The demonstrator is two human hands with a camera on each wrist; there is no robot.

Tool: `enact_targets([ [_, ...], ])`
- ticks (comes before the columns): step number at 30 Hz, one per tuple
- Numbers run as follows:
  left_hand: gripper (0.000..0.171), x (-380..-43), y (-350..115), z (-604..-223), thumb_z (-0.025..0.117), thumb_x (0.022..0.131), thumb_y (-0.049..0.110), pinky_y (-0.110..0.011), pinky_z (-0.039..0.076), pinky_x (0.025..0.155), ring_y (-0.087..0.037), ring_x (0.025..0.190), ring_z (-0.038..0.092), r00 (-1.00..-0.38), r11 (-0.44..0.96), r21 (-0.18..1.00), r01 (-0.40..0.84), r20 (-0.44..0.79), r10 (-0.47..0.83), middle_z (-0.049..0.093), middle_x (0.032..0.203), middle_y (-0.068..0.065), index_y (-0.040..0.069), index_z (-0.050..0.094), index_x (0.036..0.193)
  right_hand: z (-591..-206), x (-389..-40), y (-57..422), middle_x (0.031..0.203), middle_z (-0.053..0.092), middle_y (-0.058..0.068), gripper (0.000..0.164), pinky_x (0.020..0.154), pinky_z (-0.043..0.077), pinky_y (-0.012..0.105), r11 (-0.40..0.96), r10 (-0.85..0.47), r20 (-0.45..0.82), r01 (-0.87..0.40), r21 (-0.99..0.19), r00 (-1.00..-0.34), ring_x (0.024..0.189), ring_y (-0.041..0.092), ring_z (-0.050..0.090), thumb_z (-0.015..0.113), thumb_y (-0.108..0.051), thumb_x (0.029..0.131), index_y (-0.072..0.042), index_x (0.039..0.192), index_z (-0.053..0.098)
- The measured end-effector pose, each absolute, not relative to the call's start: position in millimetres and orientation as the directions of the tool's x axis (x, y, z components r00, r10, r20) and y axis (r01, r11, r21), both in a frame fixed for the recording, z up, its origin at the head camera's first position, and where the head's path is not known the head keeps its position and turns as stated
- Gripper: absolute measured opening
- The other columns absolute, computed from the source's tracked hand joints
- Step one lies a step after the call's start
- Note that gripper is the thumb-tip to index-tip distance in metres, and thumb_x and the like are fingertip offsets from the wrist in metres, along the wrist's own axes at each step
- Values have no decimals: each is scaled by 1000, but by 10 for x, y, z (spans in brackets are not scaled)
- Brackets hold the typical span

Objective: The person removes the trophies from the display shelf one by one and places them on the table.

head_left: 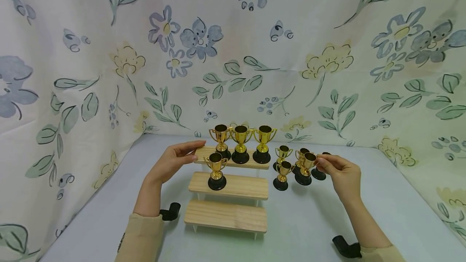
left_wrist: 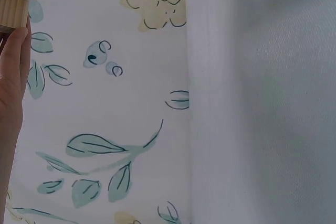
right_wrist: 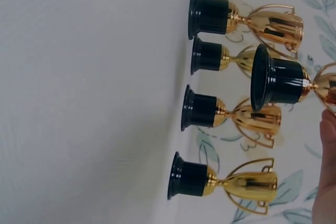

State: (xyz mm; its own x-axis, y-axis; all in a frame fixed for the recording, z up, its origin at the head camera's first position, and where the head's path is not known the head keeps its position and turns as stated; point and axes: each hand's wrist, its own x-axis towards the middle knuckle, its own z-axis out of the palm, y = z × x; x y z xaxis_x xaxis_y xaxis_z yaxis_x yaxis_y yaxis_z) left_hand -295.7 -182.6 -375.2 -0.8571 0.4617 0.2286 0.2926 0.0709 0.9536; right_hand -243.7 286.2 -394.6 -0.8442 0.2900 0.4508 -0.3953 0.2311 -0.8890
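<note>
1. Thumb and fingertips of my right hand pinch one cup at its handle side, nearly closed; its base hangs above the table, right of the shelves.
2. My left hand has its thumb and fingers closed on the left end of the top shelf; how firmly is hard to say, since the left wrist view catches only an edge of it.
3. Four cups stand upright close about the held one, so a low swing could knock one over; so off-centre a pinch could also let mine twist or slip.
4. A tug from my left hand could tip the top shelf and topple its three cups, set side by side.
5. Middle shelf: a single cup, upright, left of centre.
6. All the cups are open-topped; I cannot tell whether anything lies inside.
</note>
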Motion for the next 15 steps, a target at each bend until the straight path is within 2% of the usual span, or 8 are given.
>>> enact_targets([
  [5, 52, -2957, -1826, -3753, 64, 96, 13, -14, 45, 102, 4, 130, 50, -858, 73, 955, 287, 222, 463, 58, 139, 12, 3, 49, 145, -4007, -2498, 2883, 78, 75, -17, 23, 64, 58, 19, 185, 281, 449, -411, -893, -848, 66, 0, 72, 69, 5, 87, 23, 100, 65],
  [7, 52, -2955, -1824, -3752, 64, 96, 13, -14, 45, 102, 4, 130, 50, -860, 76, 956, 285, 219, 461, 58, 139, 12, 3, 49, 144, -4028, -2519, 2891, 78, 75, -17, 24, 64, 58, 18, 187, 275, 446, -408, -894, -851, 67, -1, 72, 69, 4, 87, 24, 101, 65],
  [12, 52, -2951, -1823, -3750, 64, 95, 13, -15, 45, 103, 4, 130, 50, -863, 81, 956, 282, 216, 456, 53, 149, -6, 3, 50, 144, -4066, -2553, 2910, 78, 75, -18, 26, 65, 58, 18, 175, 265, 426, -391, -904, -865, 67, -1, 72, 70, 3, 87, 23, 102, 65],
  [15, 52, -2950, -1826, -3751, 64, 95, 13, -15, 45, 103, 4, 130, 50, -864, 81, 956, 282, 216, 455, 51, 150, -8, 3, 50, 144, -4085, -2564, 2923, 78, 76, -16, 26, 65, 59, 19, 149, 255, 415, -388, -909, -873, 68, 0, 72, 70, 2, 87, 23, 102, 65],
])
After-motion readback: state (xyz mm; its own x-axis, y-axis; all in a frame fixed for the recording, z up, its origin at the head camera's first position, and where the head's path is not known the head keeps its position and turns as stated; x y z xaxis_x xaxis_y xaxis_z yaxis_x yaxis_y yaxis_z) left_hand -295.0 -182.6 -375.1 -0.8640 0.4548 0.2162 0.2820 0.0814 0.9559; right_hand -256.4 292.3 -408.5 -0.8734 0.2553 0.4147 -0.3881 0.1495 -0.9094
